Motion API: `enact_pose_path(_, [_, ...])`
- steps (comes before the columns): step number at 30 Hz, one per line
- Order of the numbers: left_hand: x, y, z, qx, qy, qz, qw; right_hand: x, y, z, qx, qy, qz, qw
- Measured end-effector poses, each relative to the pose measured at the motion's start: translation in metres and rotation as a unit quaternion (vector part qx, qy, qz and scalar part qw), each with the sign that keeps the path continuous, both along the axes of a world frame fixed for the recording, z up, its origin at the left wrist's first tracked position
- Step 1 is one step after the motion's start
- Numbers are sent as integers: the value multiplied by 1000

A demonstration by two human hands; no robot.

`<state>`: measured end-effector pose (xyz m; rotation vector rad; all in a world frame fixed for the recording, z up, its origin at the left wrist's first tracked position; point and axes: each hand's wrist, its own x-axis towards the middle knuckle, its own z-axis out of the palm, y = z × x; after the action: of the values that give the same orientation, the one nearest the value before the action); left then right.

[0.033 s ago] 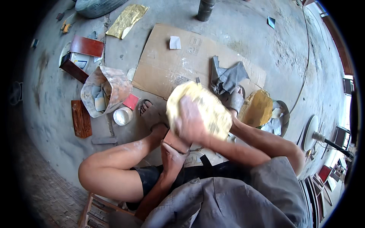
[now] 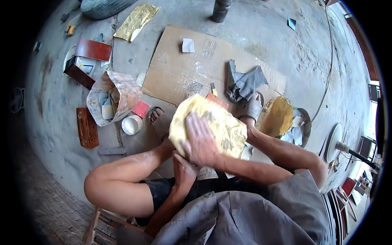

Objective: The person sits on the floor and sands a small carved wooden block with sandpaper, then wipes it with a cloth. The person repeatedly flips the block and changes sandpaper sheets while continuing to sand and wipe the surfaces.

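Observation:
My right hand (image 2: 200, 141) lies flat, fingers stretched out, on a crumpled pale-yellow sheet of sandpaper (image 2: 228, 136) with dark smudges. The sheet drapes over a reddish-brown wooden piece (image 2: 217, 100) between my knees, and only the far end of the wood shows beyond it. Below the sheet's near left edge, my left hand (image 2: 184, 169) is closed round the near end of the wood, which the sheet and my right hand cover. The fingers of my left hand are partly hidden, and both hands look dusty.
Cardboard (image 2: 171, 61) lies ahead with a grey cloth (image 2: 245, 81) on its right part. To the left are an open sack (image 2: 126, 96), a white tub (image 2: 132, 125) and a brown carved board (image 2: 87, 128). A yellow-brown sheet (image 2: 277, 116) lies by my right foot; a round-headed tool (image 2: 334, 143) stands right.
My right hand and the sandpaper have slid toward me and slightly left along the wood. The far end now shows, while the near end by my left hand has become covered.

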<state>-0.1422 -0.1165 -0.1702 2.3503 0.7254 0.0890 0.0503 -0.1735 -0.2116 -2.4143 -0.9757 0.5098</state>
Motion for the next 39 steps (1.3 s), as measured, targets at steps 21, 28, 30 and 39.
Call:
enact_pose_path(21, [9,3,0,25,-19,-42,999,-38,-4,46,44,-2,61,997])
enact_pose_path(28, [8,-6,-9,31,9,21,999,59,0,-30,-87,5,-138,987])
enact_pose_path(30, [-26,-5,-62,35,-1,-12,999,-14,4,29,-86,-140,92,982])
enact_pose_path(39, [8,-5,-10,49,13,12,999,45,9,-16,-70,-62,-64,994])
